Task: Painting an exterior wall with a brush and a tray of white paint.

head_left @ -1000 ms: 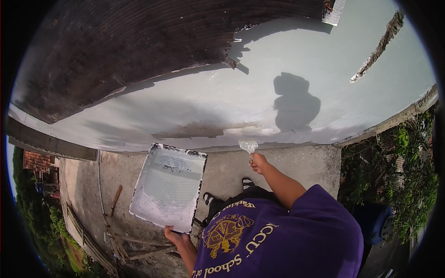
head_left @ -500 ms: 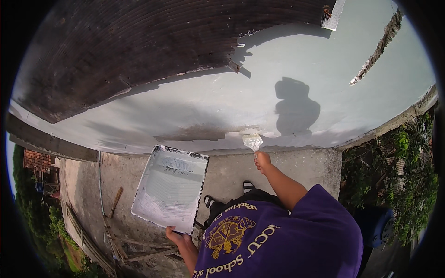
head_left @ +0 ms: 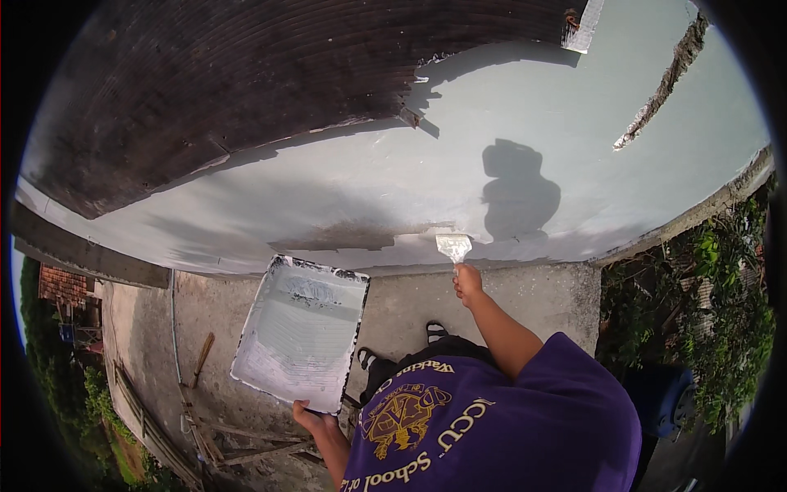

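Observation:
My right hand [head_left: 468,283] grips the handle of a wide paintbrush [head_left: 454,246], its bristles white with paint and against the lower part of the wall [head_left: 393,176]. Pale paint coats most of that wall, while a grey-brown bare patch [head_left: 344,235] shows low down, left of the brush. In my left hand [head_left: 315,416] is the near edge of a paint tray [head_left: 302,336], held out level over the floor. Whitish paint covers the tray's ribbed slope, and dark smears mark its far end and rim.
A dark corrugated metal sheet [head_left: 221,90] with a ragged edge stands out from the wall above. A rough crack [head_left: 668,82] runs down the wall at right. Wooden planks [head_left: 246,451] lie on the concrete floor [head_left: 508,320] at left. Leafy plants [head_left: 713,287] and a blue drum [head_left: 660,402] are at right.
The brush and my right hand have shifted slightly to the right along the wall. My left hand and the tray have stayed almost in place.

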Demonstrator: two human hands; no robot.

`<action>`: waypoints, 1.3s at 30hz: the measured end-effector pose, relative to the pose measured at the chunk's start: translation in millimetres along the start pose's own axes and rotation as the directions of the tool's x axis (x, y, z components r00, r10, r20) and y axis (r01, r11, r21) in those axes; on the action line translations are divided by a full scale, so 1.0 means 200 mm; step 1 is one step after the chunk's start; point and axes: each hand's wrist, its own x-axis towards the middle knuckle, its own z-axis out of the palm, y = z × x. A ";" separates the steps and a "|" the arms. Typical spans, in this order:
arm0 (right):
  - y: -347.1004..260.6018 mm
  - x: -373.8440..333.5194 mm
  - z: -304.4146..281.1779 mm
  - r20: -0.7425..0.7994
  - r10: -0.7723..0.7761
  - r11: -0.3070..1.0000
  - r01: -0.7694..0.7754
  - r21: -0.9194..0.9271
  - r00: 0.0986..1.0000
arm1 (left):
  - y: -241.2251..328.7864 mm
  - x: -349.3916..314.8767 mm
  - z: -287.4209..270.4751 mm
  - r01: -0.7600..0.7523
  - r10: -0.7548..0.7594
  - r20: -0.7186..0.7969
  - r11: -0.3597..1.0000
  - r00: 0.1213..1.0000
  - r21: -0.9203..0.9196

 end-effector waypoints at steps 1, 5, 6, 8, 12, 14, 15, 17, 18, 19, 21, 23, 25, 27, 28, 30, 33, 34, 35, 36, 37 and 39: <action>-0.04 -0.03 0.04 0.018 -0.097 0.995 0.097 -0.008 0.995 | 0.00 0.00 -0.01 -0.002 0.002 0.009 1.000 1.000 0.004; -0.10 -0.24 0.13 0.043 -0.174 0.984 0.172 0.039 0.984 | -0.01 -0.02 -0.02 -0.025 0.025 -0.020 1.000 0.999 -0.001; -0.06 -0.24 0.13 0.005 -0.352 0.933 0.351 0.074 0.936 | -0.01 -0.01 -0.03 -0.028 0.028 -0.025 1.000 0.999 -0.003; 0.01 -0.21 0.09 -0.038 -0.514 0.852 0.516 0.093 0.857 | -0.02 -0.02 -0.06 -0.025 0.025 -0.039 1.000 0.999 -0.007; 0.11 0.08 0.02 0.005 -0.637 0.771 0.637 -0.003 0.771 | -0.01 -0.01 -0.02 -0.010 0.010 0.008 1.000 1.000 -0.004; 0.18 0.22 -0.01 -0.001 -0.626 0.779 0.626 -0.041 0.780 | -0.01 -0.01 -0.01 -0.007 0.007 0.021 1.000 1.000 0.001; 0.21 0.25 -0.02 -0.066 -0.725 0.672 0.683 -0.286 0.686 | -0.02 -0.01 0.00 0.008 -0.008 0.012 1.000 1.000 0.006; 0.29 0.30 -0.04 -0.092 -0.816 0.529 0.673 -0.517 0.570 | -0.01 -0.02 0.00 0.020 -0.020 0.003 1.000 1.000 0.009; 0.32 0.30 -0.04 -0.162 -0.542 0.770 0.409 -0.490 0.825 | -0.01 -0.02 0.00 0.009 -0.009 0.001 1.000 1.000 0.000; 0.33 0.30 -0.05 -0.218 -0.189 0.894 0.076 -0.442 0.957 | -0.01 -0.02 0.01 -0.001 0.001 0.001 1.000 1.000 -0.010; 0.30 0.24 -0.06 -0.184 -0.009 0.955 -0.046 -0.294 0.983 | -0.01 0.00 -0.05 -0.020 0.020 -0.011 1.000 1.000 -0.010; 0.24 0.19 -0.08 -0.133 0.166 0.972 -0.185 -0.147 0.977 | -0.01 -0.01 -0.07 -0.030 0.030 -0.020 0.999 0.999 -0.010; 0.13 0.17 -0.06 -0.011 0.135 0.986 -0.135 -0.100 0.991 | 0.00 -0.03 -0.03 -0.013 0.013 -0.007 1.000 1.000 -0.012; 0.04 0.12 -0.03 0.012 0.114 0.991 -0.113 -0.069 0.993 | 0.01 -0.03 -0.04 -0.018 0.018 -0.023 1.000 1.000 -0.015; 0.01 0.08 -0.02 0.031 0.091 0.996 -0.091 0.001 0.995 | 0.01 -0.03 -0.03 -0.017 0.016 -0.033 1.000 0.999 -0.013; -0.03 -0.02 0.02 0.053 0.068 0.995 -0.072 0.063 0.996 | 0.00 -0.05 -0.01 -0.023 0.021 -0.033 0.999 0.999 -0.037; 0.05 -0.11 -0.01 0.014 -0.185 0.980 0.183 0.079 0.983 | 0.00 -0.03 -0.05 -0.014 0.014 -0.007 0.998 1.000 -0.058; 0.12 0.03 -0.09 -0.050 -0.517 0.853 0.508 -0.120 0.855 | -0.01 -0.01 -0.03 0.006 -0.004 0.037 0.999 0.999 -0.054; 0.18 0.12 -0.16 -0.035 -0.783 0.596 0.732 -0.330 0.621 | -0.01 -0.01 0.01 0.017 -0.015 0.049 0.999 0.999 -0.046; 0.21 0.15 -0.20 -0.033 -0.783 0.595 0.733 -0.329 0.621 | -0.01 -0.02 0.03 0.010 -0.008 0.036 0.999 0.999 -0.033; 0.23 0.16 -0.23 -0.130 -0.563 0.809 0.511 -0.291 0.816 | 0.00 -0.03 0.05 -0.001 0.001 0.022 1.000 1.000 -0.022; 0.21 0.18 -0.23 -0.191 -0.290 0.941 0.243 -0.236 0.938 | 0.00 -0.03 0.05 -0.005 0.007 0.046 0.999 0.999 -0.032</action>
